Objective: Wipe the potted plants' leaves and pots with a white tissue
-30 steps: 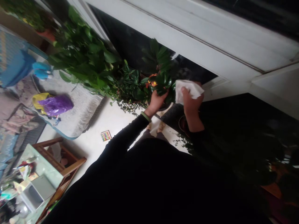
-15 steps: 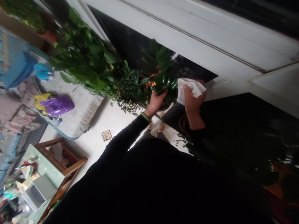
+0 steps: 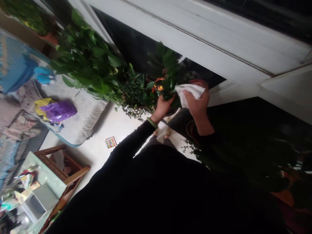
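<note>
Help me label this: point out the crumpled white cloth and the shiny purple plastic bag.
Crumpled white cloth (image 3: 191,88): head view, its upper middle.
Shiny purple plastic bag (image 3: 61,110): head view, its middle.

the left arm (image 3: 129,139) stretches toward two o'clock, the left hand (image 3: 163,105) at its end, fingertips partly hidden; the right forearm (image 3: 204,126) angles toward eleven, the right hand (image 3: 199,104) curled in.

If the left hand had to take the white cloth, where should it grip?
Probably by its loose left end, coming from the left: the white cloth juts out on that side, toward the leaves, while the right hand covers its other end.
</note>
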Available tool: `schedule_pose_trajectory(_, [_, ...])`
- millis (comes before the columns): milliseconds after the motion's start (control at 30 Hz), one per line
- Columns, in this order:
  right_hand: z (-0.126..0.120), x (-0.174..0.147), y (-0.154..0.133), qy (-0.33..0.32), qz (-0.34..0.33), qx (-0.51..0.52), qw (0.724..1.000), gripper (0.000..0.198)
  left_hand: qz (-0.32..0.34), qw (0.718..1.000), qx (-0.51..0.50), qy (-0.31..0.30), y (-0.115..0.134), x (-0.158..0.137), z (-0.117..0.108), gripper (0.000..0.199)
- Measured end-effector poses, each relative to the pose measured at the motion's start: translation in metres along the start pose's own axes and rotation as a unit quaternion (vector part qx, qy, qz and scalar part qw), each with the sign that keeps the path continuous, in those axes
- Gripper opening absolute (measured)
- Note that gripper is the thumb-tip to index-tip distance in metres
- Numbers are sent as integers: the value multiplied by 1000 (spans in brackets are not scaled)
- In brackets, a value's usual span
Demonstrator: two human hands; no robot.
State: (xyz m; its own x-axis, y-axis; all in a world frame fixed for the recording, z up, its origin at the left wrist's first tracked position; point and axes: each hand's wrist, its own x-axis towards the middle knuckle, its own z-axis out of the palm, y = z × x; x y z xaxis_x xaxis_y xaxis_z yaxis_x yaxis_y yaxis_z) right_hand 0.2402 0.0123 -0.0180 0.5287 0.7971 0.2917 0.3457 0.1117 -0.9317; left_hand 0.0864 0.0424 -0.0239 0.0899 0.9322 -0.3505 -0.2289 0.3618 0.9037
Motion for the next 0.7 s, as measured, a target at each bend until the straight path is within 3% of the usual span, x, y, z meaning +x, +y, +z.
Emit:
schedule_pose_trajectory(100, [4,1,2,-10,-12,-22,1000,26,-17,1000,8,1,0,0,1,24])
schedule_pose_trajectory(267, [-2,15,35,106,31,-25,994,30,6,999,40,-1,1,1,-1,19])
schedule_pose_trajectory(367, [-7,8,49,119,68,-5,991,32,10,999,41,14,1,2,-1,12])
schedule_pose_trajectory(567, [-10,-11,38,93,108,7,990,34,-28,999,-22,2,2,3,3,6])
schedule_pose_trajectory(700, [-11,-10,22,-29,121,-64,990,30,-42,999,-16,-7,4,3,4,3])
